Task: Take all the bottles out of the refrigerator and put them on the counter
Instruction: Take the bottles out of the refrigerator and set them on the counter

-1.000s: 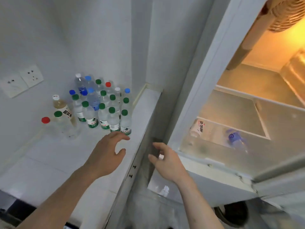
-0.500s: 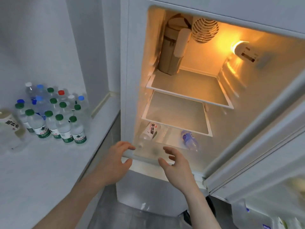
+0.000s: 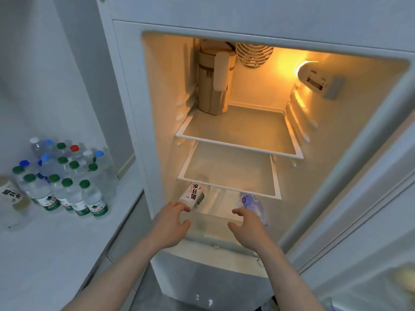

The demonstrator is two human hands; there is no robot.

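Both hands have swung from the worktop [image 3: 56, 254] into the refrigerator's bottom drawer [image 3: 211, 223], left hand [image 3: 170, 225] spread beside the white-labelled bottle [image 3: 195, 195], right hand [image 3: 249, 227] spread by the blue-labelled bottle [image 3: 253, 205], seemingly the last two.

white-label bottle [image 3: 195, 195] just past left hand [image 3: 171, 223] fingertips: large Chinese characters, "开水" legible. Same "开水" on counter bottle [image 3: 14, 196], far left of that hand. Other labels unreadable.

both arms extended forward; left hand [image 3: 170, 223] and right hand [image 3: 248, 227] open, fingers loosely spread.
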